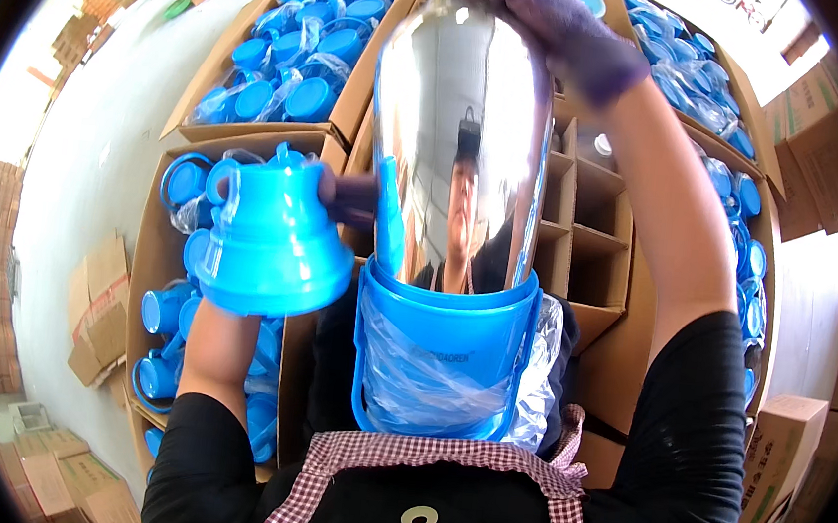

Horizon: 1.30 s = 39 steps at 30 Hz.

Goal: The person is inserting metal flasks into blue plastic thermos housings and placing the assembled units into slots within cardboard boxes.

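Silver flask (pixel 460 136) seemingly partway inside bucket (pixel 438 358)

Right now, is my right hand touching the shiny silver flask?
Touching. The head view shows the gloved right hand laid over the upper end of the silver flask, covering part of its top with no gap between them.

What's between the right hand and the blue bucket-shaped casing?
The mirror-bright silver vessel, in the head view: the gloved right hand is at its upper end, and its lower end sits inside the blue casing.
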Tool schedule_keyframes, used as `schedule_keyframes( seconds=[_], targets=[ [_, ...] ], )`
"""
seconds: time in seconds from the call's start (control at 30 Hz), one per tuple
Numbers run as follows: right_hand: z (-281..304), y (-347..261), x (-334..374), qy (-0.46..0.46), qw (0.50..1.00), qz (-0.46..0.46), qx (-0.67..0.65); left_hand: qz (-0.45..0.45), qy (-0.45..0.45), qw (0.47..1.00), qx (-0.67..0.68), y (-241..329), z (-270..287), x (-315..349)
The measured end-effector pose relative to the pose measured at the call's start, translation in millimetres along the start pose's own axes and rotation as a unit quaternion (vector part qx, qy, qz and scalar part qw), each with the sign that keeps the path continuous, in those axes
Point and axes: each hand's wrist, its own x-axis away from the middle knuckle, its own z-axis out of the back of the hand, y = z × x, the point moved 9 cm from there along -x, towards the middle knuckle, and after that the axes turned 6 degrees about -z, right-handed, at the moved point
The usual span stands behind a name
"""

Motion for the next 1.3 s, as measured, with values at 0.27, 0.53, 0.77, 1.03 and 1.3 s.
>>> schedule_keyframes(
  seconds=[0.27, 0.53, 0.77, 1.03, 1.3],
  targets=[
    [-66.9, 92.4, 105.8, 0.057, 0.987, -0.066, 0.136, -0.106, 0.019, 0.993, -0.043, 29.1, 23.3, -90.8],
    [-61.0, 102.0, 204.4, -0.025, 0.987, -0.158, 0.028, 0.126, 0.021, 0.990, -0.056, -73.0, -36.8, -102.1],
    [-14.0, 51.8, 176.5, 0.162, 0.981, 0.014, 0.110, 0.188, 0.007, 0.982, -0.016, -93.2, -43.0, -88.7],
    [-63.4, 52.5, 121.2, 0.044, 0.975, 0.069, 0.205, 0.222, 0.006, 0.967, -0.124, -84.0, -57.4, -77.9],
    [-74.3, 72.2, 143.2, 0.080, 0.980, 0.109, 0.145, 0.197, -0.002, 0.963, -0.185, -76.6, -52.2, -58.7]
  ],
)
